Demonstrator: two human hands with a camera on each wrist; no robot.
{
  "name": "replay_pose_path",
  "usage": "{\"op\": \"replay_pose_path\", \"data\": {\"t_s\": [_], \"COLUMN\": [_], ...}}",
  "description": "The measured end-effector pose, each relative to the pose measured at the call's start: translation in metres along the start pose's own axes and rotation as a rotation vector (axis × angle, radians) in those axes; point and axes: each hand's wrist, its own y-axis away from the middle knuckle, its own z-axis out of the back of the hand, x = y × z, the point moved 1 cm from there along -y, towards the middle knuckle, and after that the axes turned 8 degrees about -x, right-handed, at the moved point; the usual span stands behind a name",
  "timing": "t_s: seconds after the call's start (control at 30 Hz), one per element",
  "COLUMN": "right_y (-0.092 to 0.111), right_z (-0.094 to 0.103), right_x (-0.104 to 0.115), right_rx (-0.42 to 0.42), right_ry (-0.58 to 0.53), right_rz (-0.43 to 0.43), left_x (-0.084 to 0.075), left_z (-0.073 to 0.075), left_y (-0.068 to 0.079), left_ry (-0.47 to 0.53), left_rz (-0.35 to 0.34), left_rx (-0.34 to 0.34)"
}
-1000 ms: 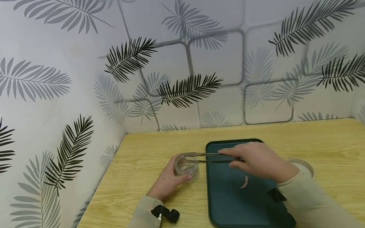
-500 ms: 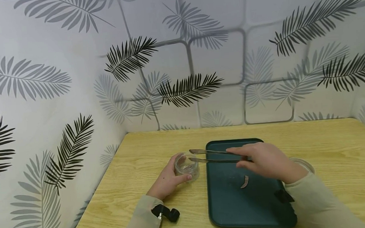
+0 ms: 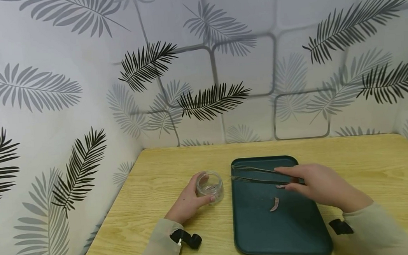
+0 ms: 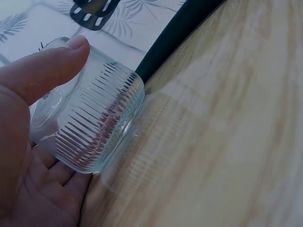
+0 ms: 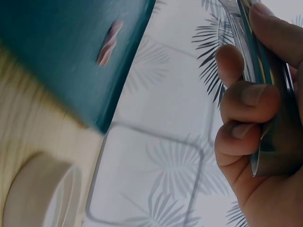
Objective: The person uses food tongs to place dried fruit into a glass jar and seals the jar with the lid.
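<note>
My left hand (image 3: 189,200) grips a clear ribbed glass jar (image 3: 209,185) that stands on the table left of the tray. Through its wall, the left wrist view shows reddish-brown pieces (image 4: 106,125) low inside. Metal tongs (image 3: 256,179) are held in my right hand (image 3: 320,186), thumb on one arm and fingers curled round the other. Their slotted tips (image 4: 87,21) are spread apart with nothing between them, over the far left of the dark green tray (image 3: 266,233). One curved pinkish-brown strip (image 3: 274,204) lies mid-tray; another strip (image 3: 281,186) shows just below the tongs.
A pale, round, hollow-rimmed thing (image 5: 42,189) sits on the wooden table (image 3: 167,165) beside the tray, in the right wrist view; my right arm hides it in the head view. Behind the table rises a leaf-patterned wall (image 3: 242,62).
The tongs have moved right, from over the jar mouth to over the tray, carried by my right hand. A second strip has come into sight beneath them. My left hand keeps the jar in place.
</note>
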Motion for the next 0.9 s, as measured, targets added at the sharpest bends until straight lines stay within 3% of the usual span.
{"op": "replay_pose_path", "data": {"t_s": [0.9], "right_y": [0.074], "right_z": [0.016], "right_x": [-0.056], "right_rx": [0.102], "right_ry": [0.103], "right_rz": [-0.228], "left_x": [0.002], "left_z": [-0.001], "left_y": [-0.001], "left_ry": [0.014], "left_rz": [-0.002], "left_rx": [0.003]}}
